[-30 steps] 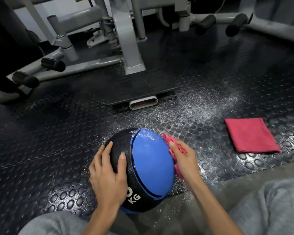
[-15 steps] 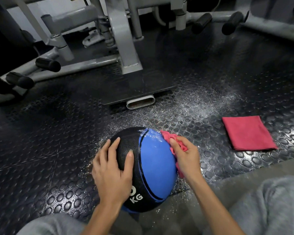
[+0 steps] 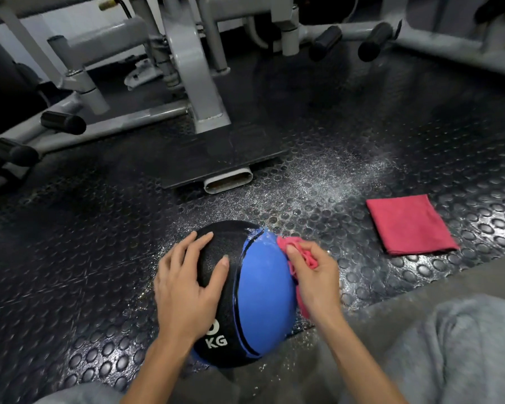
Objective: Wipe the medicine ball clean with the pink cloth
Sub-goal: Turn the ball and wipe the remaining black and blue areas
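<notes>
Under left hand (image 3: 187, 290), medicine ball (image 3: 263, 293), pink cloth (image 3: 287, 242) in right hand (image 3: 318, 281)

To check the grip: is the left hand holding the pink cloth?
No, the left hand rests on the medicine ball; the right hand holds the pink cloth.

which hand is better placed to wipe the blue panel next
Right. The right hand grips the pink cloth against the blue side of the medicine ball; the left hand rests flat on the black side, holding no cloth.
</notes>
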A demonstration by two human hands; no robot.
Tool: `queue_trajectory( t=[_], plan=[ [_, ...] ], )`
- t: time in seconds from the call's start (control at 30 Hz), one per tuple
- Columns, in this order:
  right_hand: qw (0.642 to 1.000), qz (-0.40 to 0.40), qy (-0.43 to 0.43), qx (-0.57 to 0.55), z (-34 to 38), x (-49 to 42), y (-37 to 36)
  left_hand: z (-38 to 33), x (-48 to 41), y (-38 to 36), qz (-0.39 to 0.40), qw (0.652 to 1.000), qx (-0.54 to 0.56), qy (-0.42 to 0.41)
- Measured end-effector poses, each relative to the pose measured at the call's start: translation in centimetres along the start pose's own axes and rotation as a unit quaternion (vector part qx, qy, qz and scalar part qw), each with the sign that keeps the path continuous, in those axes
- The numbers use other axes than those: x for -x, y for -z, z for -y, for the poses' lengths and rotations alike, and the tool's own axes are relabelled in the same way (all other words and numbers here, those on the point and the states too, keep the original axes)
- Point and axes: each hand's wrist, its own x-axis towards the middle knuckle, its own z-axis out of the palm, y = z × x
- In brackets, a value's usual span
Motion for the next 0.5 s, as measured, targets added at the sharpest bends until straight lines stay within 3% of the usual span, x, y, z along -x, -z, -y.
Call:
queue_trajectory(
  t=[0.07,0.1,0.17,0.23,0.3,0.4,0.43,0.5],
  plan=[
    [0.982,0.009,0.160,0.100,1.0,1.3,-1.4,0.6,-0.4,0.0,-0.001,1.000,0.005,-0.001],
    [0.953,0.009,0.244,0.181,1.3,1.9,-2.0,0.9,-0.5,0.1,-0.001,1.000,0.009,-0.002],
    [0.912,-0.009,0.314,0.262,1.6,2.2,-2.6,1.3,-0.7,0.2,0.001,1.000,0.020,-0.002],
    [0.945,-0.023,0.246,0.214,0.9,1.1,-2.1,1.1,-0.7,0.2,0.004,1.000,0.022,0.004],
    [0.988,-0.022,0.107,0.107,0.1,-0.1,-1.0,0.6,-0.6,0.1,0.006,1.000,0.012,0.008],
    [0.997,-0.014,-0.070,-0.037,-0.3,-0.8,0.1,-0.4,-0.7,-0.1,0.013,1.000,0.014,0.014],
    [0.996,-0.027,-0.073,-0.049,-0.3,-0.6,0.2,-0.8,-0.9,-0.1,0.020,0.999,0.029,0.027],
    [0.998,-0.056,0.011,-0.015,0.0,0.4,0.0,-1.3,-1.9,-0.1,0.039,0.995,0.058,0.068]
  ],
)
